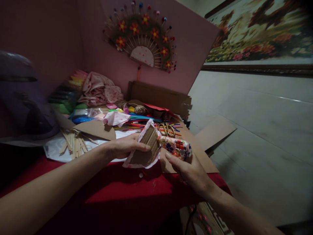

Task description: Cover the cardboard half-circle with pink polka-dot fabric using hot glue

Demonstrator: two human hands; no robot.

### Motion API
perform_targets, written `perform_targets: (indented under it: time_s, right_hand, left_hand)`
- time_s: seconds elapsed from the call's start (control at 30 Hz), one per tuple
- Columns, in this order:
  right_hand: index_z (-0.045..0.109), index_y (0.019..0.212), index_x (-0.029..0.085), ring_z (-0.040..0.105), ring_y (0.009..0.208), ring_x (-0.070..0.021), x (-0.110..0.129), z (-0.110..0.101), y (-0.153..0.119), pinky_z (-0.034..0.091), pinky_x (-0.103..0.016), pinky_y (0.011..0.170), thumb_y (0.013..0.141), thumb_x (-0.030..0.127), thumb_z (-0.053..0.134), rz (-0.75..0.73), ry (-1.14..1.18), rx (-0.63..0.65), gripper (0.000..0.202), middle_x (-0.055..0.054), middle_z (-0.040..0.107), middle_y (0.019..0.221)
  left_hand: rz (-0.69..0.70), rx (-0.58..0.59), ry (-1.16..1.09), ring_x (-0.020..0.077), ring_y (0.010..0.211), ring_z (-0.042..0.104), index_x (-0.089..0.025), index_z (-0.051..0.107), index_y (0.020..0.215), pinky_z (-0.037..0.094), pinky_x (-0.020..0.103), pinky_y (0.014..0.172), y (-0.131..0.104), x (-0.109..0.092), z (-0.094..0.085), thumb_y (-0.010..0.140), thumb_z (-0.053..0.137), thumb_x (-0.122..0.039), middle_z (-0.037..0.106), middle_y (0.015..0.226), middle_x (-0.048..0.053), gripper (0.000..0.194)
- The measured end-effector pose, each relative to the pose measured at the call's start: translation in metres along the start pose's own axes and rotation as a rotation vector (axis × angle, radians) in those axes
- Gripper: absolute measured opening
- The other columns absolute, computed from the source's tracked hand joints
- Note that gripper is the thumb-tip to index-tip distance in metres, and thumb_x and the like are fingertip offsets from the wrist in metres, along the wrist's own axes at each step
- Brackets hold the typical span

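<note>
My left hand point(129, 145) grips a half-round cardboard piece point(146, 150) by its left side, thumb across its brown face. Pale dotted cloth shows around the edge of that piece. In my right hand point(184, 166) is a flower-patterned glue gun point(174, 147), fingers wrapped round it. The gun's front end points left at the cardboard's right edge; whether it touches I cannot tell. Just behind the two lie gold-handled scissors point(166, 129). A scrap of dotted cloth point(116, 118) and a cut cardboard curve point(96, 129) lie beyond my left hand.
Wooden sticks point(73, 143) lie on white plastic at the left. Coloured pipe cleaners point(146, 119), twine balls point(140, 109) and bunched pink cloth point(97, 89) fill the back. A decorated fan point(143, 55) is on the pink board point(190, 39). A red cloth point(110, 189) covers the table.
</note>
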State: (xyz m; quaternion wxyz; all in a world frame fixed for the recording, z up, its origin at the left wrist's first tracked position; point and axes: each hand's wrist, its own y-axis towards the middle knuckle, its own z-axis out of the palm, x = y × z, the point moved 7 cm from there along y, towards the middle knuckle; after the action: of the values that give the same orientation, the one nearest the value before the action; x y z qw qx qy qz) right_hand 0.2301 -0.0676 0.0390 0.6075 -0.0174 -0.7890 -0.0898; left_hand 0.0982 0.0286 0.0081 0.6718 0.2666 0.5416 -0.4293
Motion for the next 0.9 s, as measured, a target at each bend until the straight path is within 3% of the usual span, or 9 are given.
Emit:
perform_targets:
  time_s: [0.13, 0.23, 0.43, 0.6, 0.77, 0.9]
  right_hand:
    - [0.067, 0.093, 0.017, 0.057, 0.071, -0.0167, -0.0006, 0.0006, -0.0013, 0.047, -0.028, 0.064, 0.08, 0.041, 0.065, -0.023, 0.013, 0.011, 0.027, -0.003, 0.064, 0.076]
    - [0.068, 0.086, 0.019, 0.06, 0.074, -0.0192, 0.0004, 0.0016, -0.0029, 0.048, -0.03, 0.067, 0.079, 0.042, 0.065, -0.016, 0.011, 0.019, 0.024, -0.003, 0.065, 0.074]
    - [0.067, 0.085, 0.018, 0.059, 0.074, -0.0168, 0.0015, 0.002, -0.0035, 0.048, -0.03, 0.07, 0.079, 0.041, 0.065, 0.006, 0.043, 0.017, 0.024, -0.003, 0.066, 0.079]
    - [0.066, 0.092, 0.017, 0.055, 0.066, -0.0142, 0.0008, 0.0017, -0.0005, 0.046, -0.027, 0.063, 0.077, 0.041, 0.067, 0.004, 0.078, 0.006, 0.028, -0.001, 0.062, 0.073]
    - [0.061, 0.074, 0.017, 0.046, 0.057, -0.0113, -0.0011, 0.0022, 0.0012, 0.041, -0.025, 0.056, 0.08, 0.041, 0.065, 0.009, 0.048, 0.023, 0.025, 0.002, 0.053, 0.06]
    - [0.063, 0.077, 0.017, 0.052, 0.062, -0.0126, -0.0003, 0.0011, 0.0022, 0.044, -0.025, 0.06, 0.079, 0.038, 0.066, 0.008, 0.064, 0.009, 0.021, 0.0, 0.06, 0.068]
  left_hand:
    - [0.005, -0.008, 0.004, 0.0159, 0.07, 0.062, -0.015, 0.065, 0.096, 0.047, 0.029, 0.072, 0.0001, 0.0, -0.001, 0.065, 0.074, -0.019, 0.069, 0.083, 0.003, 0.033]
    - [0.002, -0.013, 0.005, 0.0159, 0.07, 0.062, -0.015, 0.065, 0.095, 0.047, 0.029, 0.071, 0.0007, 0.001, -0.0022, 0.064, 0.075, -0.019, 0.069, 0.083, 0.003, 0.033]
    - [-0.001, 0.003, 0.025, 0.0161, 0.071, 0.062, -0.015, 0.066, 0.094, 0.047, 0.029, 0.07, 0.0017, 0.0021, -0.0032, 0.066, 0.074, -0.02, 0.069, 0.084, 0.004, 0.03]
    - [-0.001, -0.01, 0.02, 0.0163, 0.07, 0.061, -0.014, 0.065, 0.096, 0.047, 0.03, 0.07, 0.0016, 0.0022, -0.0027, 0.063, 0.075, -0.019, 0.069, 0.083, 0.004, 0.035]
    - [-0.041, -0.021, 0.023, 0.0174, 0.069, 0.062, -0.012, 0.065, 0.093, 0.047, 0.031, 0.07, 0.0013, 0.0063, -0.0026, 0.061, 0.076, -0.02, 0.068, 0.081, 0.005, 0.035]
    - [-0.038, 0.005, 0.013, 0.0171, 0.069, 0.062, -0.013, 0.065, 0.093, 0.046, 0.031, 0.069, 0.0023, 0.0076, -0.0024, 0.061, 0.077, -0.021, 0.069, 0.082, 0.005, 0.035]
